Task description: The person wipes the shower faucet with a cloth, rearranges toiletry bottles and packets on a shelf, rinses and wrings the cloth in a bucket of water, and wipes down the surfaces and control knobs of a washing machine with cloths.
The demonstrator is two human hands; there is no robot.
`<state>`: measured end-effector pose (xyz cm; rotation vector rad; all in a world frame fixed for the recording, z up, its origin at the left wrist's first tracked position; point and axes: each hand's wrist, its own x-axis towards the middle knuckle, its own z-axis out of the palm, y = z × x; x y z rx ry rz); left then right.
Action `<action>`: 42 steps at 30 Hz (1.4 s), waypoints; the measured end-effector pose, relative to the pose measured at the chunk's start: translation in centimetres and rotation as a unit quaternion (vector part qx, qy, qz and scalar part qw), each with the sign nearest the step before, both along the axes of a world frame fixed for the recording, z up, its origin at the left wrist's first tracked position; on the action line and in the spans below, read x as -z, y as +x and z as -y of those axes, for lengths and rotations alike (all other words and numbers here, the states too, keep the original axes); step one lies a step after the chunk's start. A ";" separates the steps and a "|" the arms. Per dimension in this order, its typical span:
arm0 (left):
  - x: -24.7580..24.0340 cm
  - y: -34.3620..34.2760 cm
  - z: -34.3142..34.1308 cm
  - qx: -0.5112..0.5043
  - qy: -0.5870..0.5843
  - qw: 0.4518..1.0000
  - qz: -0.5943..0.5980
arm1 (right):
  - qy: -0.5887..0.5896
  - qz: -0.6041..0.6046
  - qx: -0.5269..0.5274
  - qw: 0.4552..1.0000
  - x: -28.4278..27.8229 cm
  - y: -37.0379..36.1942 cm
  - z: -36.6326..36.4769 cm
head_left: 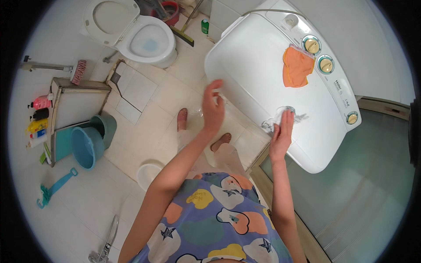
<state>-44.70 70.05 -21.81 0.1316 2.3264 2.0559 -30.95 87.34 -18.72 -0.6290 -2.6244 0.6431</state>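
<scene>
My right hand (283,133) is over the white lid (250,57) of a washing machine. Its fingers are pressed together against a small crumpled, whitish, see-through thing (276,119) with grey markings and a teal edge, maybe thin plastic. Part of it is hidden under the fingers. Farther back on the lid lies an orange cloth (298,68), spread out beside the dials. Held in the air left of the machine's near edge, my left hand (213,107) has loosely bent fingers, apart, with nothing visible in them.
A toilet (149,41) with its lid raised stands at the far left. Blue basin (85,149) and green bucket (105,127) sit by a low cabinet (81,85). A white basin (148,174) is near my legs. A squeegee (182,36) rests near a green bottle (205,26).
</scene>
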 end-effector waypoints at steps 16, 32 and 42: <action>3.3 -9.7 5.9 0.200 -0.081 0.976 -0.017 | 0.106 0.115 -0.255 0.954 -0.2 -11.0 8.0; 1.9 -16.6 5.0 0.286 -0.083 0.955 0.012 | 0.059 0.143 -0.286 0.946 -1.8 -30.1 4.2; 2.3 -19.6 4.2 0.347 -0.037 0.936 0.053 | 0.131 0.177 -0.232 0.947 -0.6 -35.1 0.6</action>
